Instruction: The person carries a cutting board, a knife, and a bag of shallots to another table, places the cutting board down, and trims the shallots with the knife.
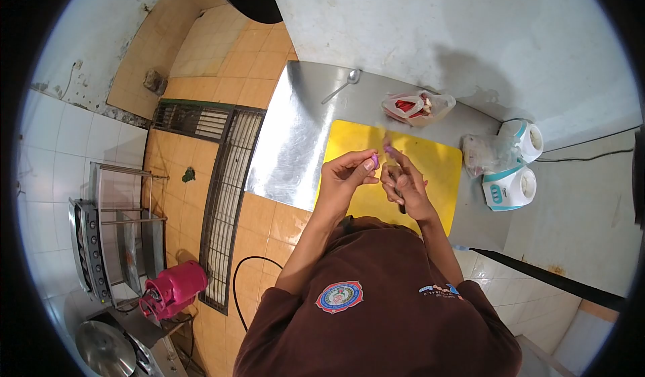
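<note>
My left hand (pixel 346 175) pinches a small purple shallot (pixel 375 160) between thumb and fingertips, above the yellow cutting board (pixel 437 155). Close beside it, my right hand (pixel 411 187) is closed around a knife, whose dark handle (pixel 402 208) shows below the palm. The knife's blade is mostly hidden by the fingers. At the right fingertips is a blurred purple piece (pixel 388 148), perhaps shallot or its skin. The two hands are slightly apart.
The board lies on a metal table (pixel 282 142). Past it are a spoon (pixel 342 85) and an open plastic bag (pixel 418 108) with red chillies. To the right are another plastic bag (pixel 480 155) and two white-and-teal appliances (pixel 507 190). A pink gas cylinder (pixel 176 288) stands at lower left.
</note>
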Motion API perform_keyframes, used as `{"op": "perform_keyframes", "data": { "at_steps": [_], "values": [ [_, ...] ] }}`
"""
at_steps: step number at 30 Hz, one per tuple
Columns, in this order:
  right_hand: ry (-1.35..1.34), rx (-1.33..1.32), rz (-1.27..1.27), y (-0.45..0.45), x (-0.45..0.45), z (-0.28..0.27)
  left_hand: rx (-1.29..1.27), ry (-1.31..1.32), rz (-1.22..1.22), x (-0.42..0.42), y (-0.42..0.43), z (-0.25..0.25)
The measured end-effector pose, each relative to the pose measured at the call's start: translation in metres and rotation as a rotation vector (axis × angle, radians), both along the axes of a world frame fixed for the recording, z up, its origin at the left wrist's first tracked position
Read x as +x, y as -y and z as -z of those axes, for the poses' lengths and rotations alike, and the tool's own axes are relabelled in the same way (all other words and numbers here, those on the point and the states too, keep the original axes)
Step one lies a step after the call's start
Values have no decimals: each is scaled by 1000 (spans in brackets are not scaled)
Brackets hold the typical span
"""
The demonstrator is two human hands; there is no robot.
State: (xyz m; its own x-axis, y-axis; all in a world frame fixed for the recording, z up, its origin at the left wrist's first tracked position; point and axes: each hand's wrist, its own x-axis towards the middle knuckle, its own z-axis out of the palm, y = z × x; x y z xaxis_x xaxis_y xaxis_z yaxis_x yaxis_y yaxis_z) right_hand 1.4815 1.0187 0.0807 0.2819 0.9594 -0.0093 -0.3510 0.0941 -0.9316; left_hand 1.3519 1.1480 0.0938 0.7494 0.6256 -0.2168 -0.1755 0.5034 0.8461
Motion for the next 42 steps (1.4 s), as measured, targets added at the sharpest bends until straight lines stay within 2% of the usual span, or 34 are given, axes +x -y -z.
{"op": "perform_keyframes", "data": {
  "at_steps": [4,10,18,21,25,29,32,35,38,42],
  "values": [
    [278,-46,22,-1,0,-2,17,22,21,-1,0,2],
    [340,-6,129,-5,1,5,56,-9,35,-1,3,-7],
    [568,59,239,-11,-1,2,182,-32,25,0,0,2],
    [466,-1,207,-5,1,6,157,-28,19,1,1,-1],
    [31,37,119,-3,1,6,99,-33,36,1,1,-6],
    [41,62,91,-3,2,7,27,-11,51,1,-1,-1],
    [96,-41,138,-5,1,-2,-42,19,61,1,-3,-2],
    [384,-113,222,-8,2,-1,-83,6,57,2,-6,1],
    [133,-142,47,2,13,10,-115,-1,40,2,-5,1],
    [-24,-79,55,3,11,10,-134,23,54,3,-5,2]
  ]
}}
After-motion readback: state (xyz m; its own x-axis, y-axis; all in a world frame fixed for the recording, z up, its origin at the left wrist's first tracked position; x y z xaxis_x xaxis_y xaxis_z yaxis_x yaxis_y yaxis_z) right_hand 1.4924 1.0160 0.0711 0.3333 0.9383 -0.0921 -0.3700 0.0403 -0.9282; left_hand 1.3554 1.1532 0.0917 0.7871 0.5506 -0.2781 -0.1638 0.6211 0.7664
